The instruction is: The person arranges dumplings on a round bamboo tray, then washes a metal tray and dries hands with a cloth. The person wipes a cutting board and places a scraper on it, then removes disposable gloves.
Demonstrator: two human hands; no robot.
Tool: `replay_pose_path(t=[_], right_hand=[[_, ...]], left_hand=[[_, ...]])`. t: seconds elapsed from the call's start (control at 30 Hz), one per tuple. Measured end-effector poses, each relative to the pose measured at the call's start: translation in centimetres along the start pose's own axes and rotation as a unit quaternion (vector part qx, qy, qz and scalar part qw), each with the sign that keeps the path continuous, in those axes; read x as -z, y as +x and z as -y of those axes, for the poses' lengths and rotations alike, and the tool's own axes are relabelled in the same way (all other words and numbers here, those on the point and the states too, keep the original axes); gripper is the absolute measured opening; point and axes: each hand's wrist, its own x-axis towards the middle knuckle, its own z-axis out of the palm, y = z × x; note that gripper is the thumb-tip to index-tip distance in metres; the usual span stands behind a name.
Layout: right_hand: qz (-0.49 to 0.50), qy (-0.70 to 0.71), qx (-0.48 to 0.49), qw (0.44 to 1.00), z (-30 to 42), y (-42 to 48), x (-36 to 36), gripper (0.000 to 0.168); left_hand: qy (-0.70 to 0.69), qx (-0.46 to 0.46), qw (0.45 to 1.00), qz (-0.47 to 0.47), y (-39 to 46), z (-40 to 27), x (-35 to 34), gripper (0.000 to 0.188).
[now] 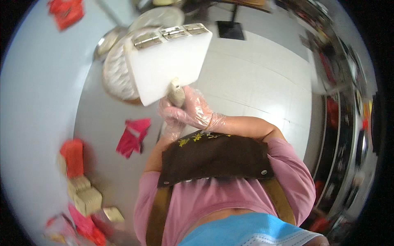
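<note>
Both my hands wear clear plastic gloves and meet in front of my dark apron. My right hand (198,107) closes around a beige knobbed piece (177,94) with a small dark dot near its top. My left hand (172,114) is wrapped against the piece from the left and below, its fingers partly hidden. The piece meets the near edge of a white board (169,63); whether they are joined I cannot tell. Metal hinges (174,32) line the board's far edge. Behind and left of the board, a round tray (135,101) with white, ruffled contents (118,72) is partly covered.
Beyond the tray stand a round metal pan (103,46) and a pale round cover (160,17). A black table base (231,30) rests on the floor. Pink packaging (134,136), a red bag (72,158) and beige boxes (87,201) lie left. Blurred shelving (335,147) runs along the right.
</note>
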Motion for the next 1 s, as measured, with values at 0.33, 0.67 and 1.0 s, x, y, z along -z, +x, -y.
replay_pose_path(t=[0.33,0.67,1.0], right_hand=[[-0.403,-0.352,0.019,0.845,-5.7,-21.4,34.6,0.028],[-0.572,-0.480,-0.141,0.650,-7.5,-43.2,46.7,0.027],[-0.733,-0.404,-0.301,0.456,-9.7,-45.8,48.2,0.030]], left_hand=[[-0.012,-0.149,0.914,0.377,-2.1,-5.3,-31.2,0.069],[-0.154,0.196,0.835,0.491,-0.3,8.4,-53.8,0.076],[-0.231,-0.350,0.474,0.774,-2.9,-18.5,-85.0,0.079]])
